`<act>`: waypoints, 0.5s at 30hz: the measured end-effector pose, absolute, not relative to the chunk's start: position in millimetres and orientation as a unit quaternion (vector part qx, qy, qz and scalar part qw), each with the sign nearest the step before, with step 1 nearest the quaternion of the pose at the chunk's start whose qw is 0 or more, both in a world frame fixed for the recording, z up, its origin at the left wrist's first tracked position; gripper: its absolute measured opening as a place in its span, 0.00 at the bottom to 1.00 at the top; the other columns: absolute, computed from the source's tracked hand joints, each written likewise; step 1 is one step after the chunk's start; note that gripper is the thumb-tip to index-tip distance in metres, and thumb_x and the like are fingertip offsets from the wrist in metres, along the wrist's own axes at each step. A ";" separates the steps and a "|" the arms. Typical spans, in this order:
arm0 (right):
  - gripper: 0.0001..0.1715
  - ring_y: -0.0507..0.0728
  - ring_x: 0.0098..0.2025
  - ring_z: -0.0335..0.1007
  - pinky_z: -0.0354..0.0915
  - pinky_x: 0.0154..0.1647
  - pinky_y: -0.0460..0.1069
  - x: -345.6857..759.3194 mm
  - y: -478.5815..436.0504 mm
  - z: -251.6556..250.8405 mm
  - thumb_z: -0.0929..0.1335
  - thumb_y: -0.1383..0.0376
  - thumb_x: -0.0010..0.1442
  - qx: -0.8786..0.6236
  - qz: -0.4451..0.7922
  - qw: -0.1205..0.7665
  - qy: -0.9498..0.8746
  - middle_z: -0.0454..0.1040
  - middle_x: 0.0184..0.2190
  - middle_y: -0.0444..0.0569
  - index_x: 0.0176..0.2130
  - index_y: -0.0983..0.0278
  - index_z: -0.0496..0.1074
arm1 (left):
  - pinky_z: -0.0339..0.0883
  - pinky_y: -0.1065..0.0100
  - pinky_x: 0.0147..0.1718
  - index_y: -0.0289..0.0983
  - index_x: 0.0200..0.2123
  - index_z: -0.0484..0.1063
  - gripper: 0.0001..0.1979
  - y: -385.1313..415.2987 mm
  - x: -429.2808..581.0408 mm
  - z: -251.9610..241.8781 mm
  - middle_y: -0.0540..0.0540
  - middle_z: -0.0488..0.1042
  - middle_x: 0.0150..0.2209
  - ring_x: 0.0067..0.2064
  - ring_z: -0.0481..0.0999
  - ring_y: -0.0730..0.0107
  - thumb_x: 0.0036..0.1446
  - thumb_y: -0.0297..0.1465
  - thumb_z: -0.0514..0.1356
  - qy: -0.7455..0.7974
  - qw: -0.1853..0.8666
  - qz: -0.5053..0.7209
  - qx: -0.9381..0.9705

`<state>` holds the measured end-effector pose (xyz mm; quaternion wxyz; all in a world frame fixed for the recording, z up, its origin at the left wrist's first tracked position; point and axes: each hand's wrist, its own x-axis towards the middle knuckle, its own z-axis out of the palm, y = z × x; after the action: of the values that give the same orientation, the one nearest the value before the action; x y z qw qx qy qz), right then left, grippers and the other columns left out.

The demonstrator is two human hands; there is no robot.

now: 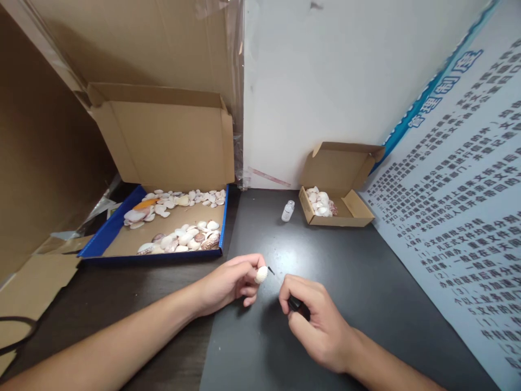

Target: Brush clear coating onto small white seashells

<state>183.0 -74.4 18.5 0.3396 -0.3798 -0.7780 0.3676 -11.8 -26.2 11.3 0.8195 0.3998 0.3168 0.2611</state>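
Observation:
My left hand (234, 282) pinches a small white seashell (261, 274) just above the dark table. My right hand (311, 315) is closed round a thin black brush (285, 290) whose tip points at the shell and almost touches it. A small open glass bottle (287, 210) stands on the table behind my hands. At the back left, a large blue-edged cardboard box (101, 236) holds several shells. At the back right, a small cardboard box (354, 209) holds a few more shells.
A dark grey mat (358, 282) covers the table under my hands. Cardboard sheets stand at the left and back, with a white wall panel (345, 81) behind. A printed poster (468, 217) leans along the right side. A loose cardboard flap (32, 282) lies at the left edge.

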 end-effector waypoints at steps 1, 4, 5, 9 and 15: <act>0.09 0.51 0.24 0.53 0.49 0.25 0.46 183.0 -74.4 18.6 0.58 0.74 0.44 -0.374 0.370 0.338 -0.781 0.59 0.22 0.41 0.27 0.61 0.58 | 0.53 0.73 0.22 0.38 0.27 0.59 0.05 -26.2 -11.8 11.5 0.56 0.53 0.21 0.21 0.49 0.78 0.48 0.27 0.55 0.318 0.819 0.261 0.399; 0.09 0.51 0.24 0.52 0.49 0.25 0.47 183.3 -74.8 18.9 0.59 0.74 0.44 -0.360 0.374 0.333 -0.787 0.58 0.23 0.41 0.27 0.61 0.58 | 0.53 0.73 0.22 0.38 0.27 0.59 0.05 -26.5 -11.5 12.2 0.56 0.53 0.21 0.21 0.49 0.78 0.49 0.28 0.56 0.316 0.820 0.263 0.398; 0.09 0.51 0.24 0.52 0.49 0.25 0.47 183.6 -75.0 19.0 0.59 0.74 0.44 -0.358 0.375 0.330 -0.789 0.58 0.23 0.41 0.27 0.61 0.58 | 0.53 0.73 0.21 0.38 0.27 0.59 0.06 -26.5 -11.5 12.3 0.56 0.53 0.21 0.21 0.49 0.79 0.49 0.28 0.56 0.316 0.820 0.263 0.397; 0.10 0.51 0.24 0.52 0.48 0.26 0.47 184.4 -75.8 18.5 0.59 0.75 0.43 -0.345 0.382 0.327 -0.792 0.58 0.22 0.40 0.27 0.61 0.58 | 0.53 0.74 0.21 0.38 0.27 0.59 0.06 -26.3 -11.6 11.9 0.56 0.54 0.21 0.21 0.50 0.79 0.49 0.28 0.57 0.315 0.822 0.262 0.396; 0.09 0.51 0.24 0.52 0.49 0.26 0.46 184.2 -74.9 17.1 0.59 0.74 0.44 -0.358 0.375 0.348 -0.781 0.58 0.23 0.40 0.27 0.61 0.58 | 0.54 0.73 0.22 0.38 0.27 0.59 0.05 -26.0 -12.2 11.6 0.56 0.54 0.21 0.21 0.50 0.79 0.49 0.27 0.56 0.316 0.822 0.261 0.396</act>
<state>184.2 -74.9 17.1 0.3483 -0.3580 -0.7810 0.3749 -12.2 -26.0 11.6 0.8219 0.3956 0.3160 0.2611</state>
